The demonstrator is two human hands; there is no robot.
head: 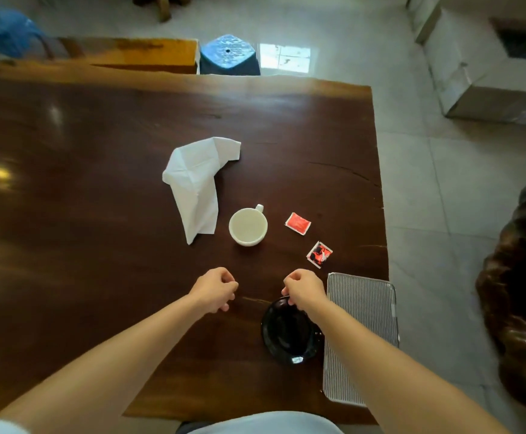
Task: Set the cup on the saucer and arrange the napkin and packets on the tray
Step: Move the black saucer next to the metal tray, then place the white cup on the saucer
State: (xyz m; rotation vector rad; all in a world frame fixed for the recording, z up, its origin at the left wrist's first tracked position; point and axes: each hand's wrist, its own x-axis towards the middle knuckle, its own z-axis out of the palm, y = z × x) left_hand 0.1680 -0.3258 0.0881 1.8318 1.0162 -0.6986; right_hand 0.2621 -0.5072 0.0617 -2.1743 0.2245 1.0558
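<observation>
Dark wood table. White cup sits mid-table, handle pointing far, not on the saucer. Black saucer lies near, right of centre, touching the left edge of the striped metal tray at the table's near right corner. White napkin lies crumpled, far-left of the cup. Red packet sits right of the cup; red-and-white packet lies nearer, between it and the tray. Left hand hovers over bare table, fingers curled loosely, holding nothing. Right hand is curled over the saucer's far rim; cannot tell if it grips it.
</observation>
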